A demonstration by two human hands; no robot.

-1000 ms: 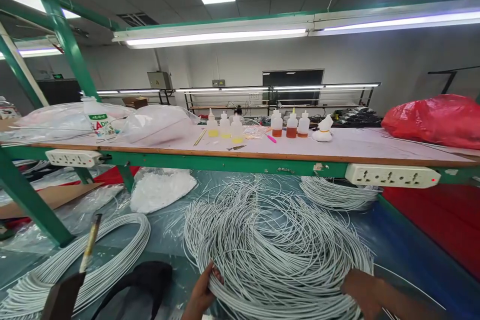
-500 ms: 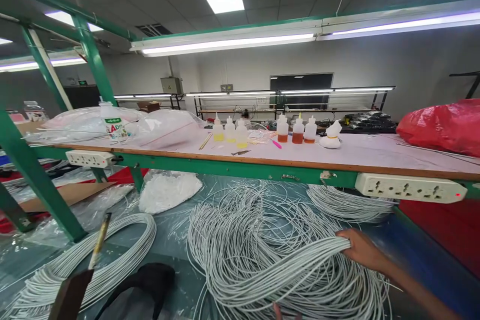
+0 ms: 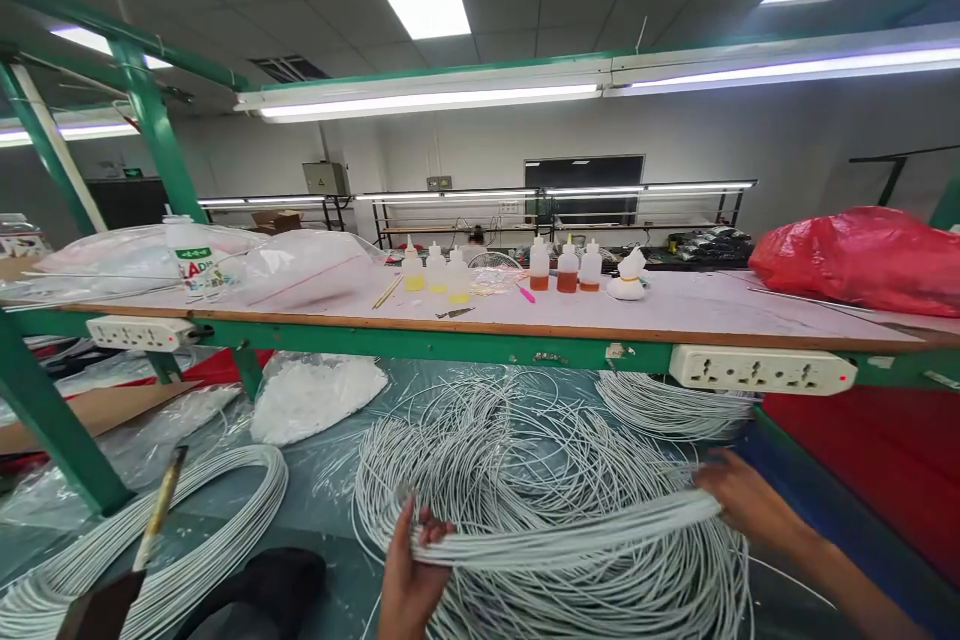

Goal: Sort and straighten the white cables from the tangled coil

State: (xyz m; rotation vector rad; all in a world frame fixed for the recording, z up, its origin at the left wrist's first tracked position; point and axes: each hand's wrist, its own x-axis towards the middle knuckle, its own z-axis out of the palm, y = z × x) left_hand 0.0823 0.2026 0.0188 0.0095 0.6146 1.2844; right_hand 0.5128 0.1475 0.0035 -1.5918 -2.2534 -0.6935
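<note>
A big loose coil of thin white cable [image 3: 540,480] lies on the lower green bench surface in front of me. My left hand [image 3: 412,570] grips a bundle of its strands [image 3: 570,538] at the near left. My right hand [image 3: 739,500] holds the same bundle at the right, so the strands stretch nearly straight between both hands, a little above the pile.
A tidier white cable coil [image 3: 142,540] lies at the left, and a smaller coil [image 3: 667,405] sits under the shelf. The upper shelf [image 3: 480,325] carries squeeze bottles [image 3: 566,265], clear plastic bags [image 3: 300,260] and a red bag [image 3: 862,255]. Power strips [image 3: 757,370] hang on its edge.
My left hand has come back into view and closed on the strands at the left. My right hand still holds the bundle, which is now pulled straight between both hands.
</note>
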